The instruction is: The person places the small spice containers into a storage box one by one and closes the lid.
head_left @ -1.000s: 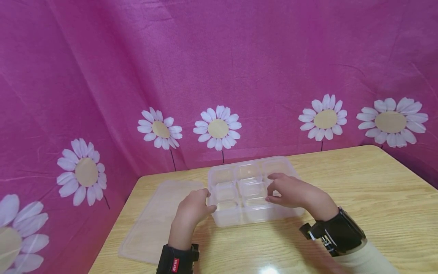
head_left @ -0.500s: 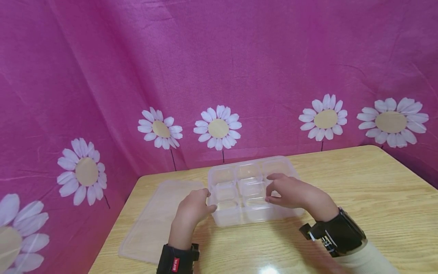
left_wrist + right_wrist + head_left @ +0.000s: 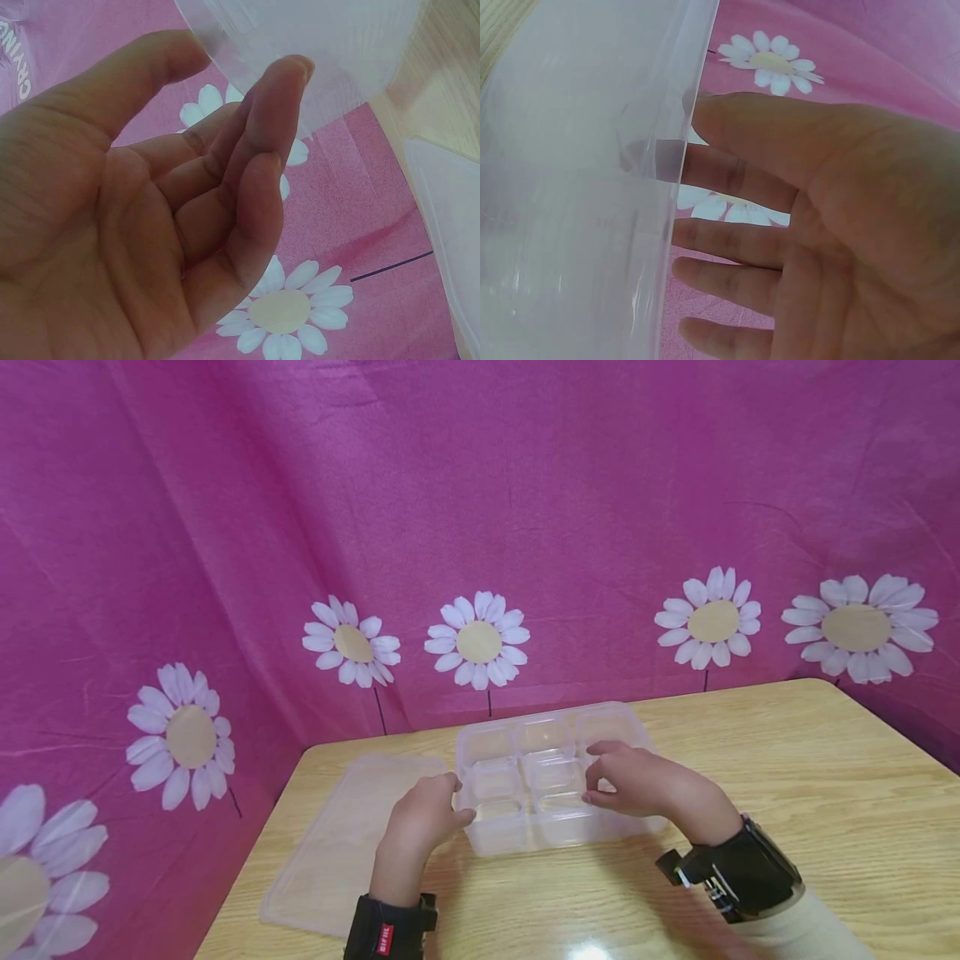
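A clear plastic compartment box (image 3: 555,835), divided into several cells, is near the back edge of the table, with its top uncovered. My left hand (image 3: 423,818) is at the box's left side, thumb and index fingertip right at its rim. In the left wrist view the curled fingers (image 3: 274,112) overlap the translucent wall. Across from it, my right hand (image 3: 645,781) pinches the right side of the box. Its thumb (image 3: 727,120) lies against the edge, and the index finger shows partly through the plastic in the right wrist view.
A flat translucent lid (image 3: 330,860) lies on the wooden table (image 3: 787,777), left of the box and partly behind my left forearm. A pink cloth (image 3: 570,527) with white daisies hangs close behind the table and along its left side.
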The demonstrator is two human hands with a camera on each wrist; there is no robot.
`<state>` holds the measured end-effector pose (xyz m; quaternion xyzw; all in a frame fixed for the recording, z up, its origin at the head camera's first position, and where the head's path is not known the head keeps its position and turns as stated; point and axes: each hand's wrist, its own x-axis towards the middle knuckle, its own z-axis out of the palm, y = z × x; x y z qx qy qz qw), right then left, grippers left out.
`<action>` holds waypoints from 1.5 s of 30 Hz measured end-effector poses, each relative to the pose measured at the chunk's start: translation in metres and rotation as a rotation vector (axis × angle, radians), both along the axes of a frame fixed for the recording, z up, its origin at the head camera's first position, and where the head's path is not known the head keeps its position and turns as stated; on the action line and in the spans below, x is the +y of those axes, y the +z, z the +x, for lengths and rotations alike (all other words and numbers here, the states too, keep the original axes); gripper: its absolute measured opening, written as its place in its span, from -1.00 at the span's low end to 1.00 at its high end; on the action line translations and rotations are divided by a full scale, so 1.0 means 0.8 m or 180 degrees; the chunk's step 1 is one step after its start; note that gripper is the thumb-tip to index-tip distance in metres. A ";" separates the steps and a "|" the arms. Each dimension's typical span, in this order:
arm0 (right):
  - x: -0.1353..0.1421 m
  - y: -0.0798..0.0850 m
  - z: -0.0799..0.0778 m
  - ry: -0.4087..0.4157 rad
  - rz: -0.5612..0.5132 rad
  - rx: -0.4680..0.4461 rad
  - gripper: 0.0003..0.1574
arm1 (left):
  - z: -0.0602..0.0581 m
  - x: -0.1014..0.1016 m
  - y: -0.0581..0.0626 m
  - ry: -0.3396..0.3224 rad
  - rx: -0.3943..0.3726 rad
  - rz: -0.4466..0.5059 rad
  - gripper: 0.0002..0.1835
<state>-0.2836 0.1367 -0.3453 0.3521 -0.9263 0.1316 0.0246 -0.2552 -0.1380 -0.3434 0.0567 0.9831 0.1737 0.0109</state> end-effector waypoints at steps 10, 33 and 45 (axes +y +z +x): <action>-0.009 -0.006 0.001 0.0216 -0.0072 0.0295 -0.88 | 0.000 0.000 0.000 0.0005 -0.0001 0.0003 -0.53; -0.019 -0.033 -0.024 -0.0009 -0.0363 0.0761 -0.76 | -0.001 -0.001 -0.001 0.0009 0.0019 -0.0009 -0.54; -0.019 -0.044 -0.031 -0.0165 -0.0278 0.0555 -0.89 | -0.001 0.000 -0.002 0.0010 0.0024 0.0000 -0.53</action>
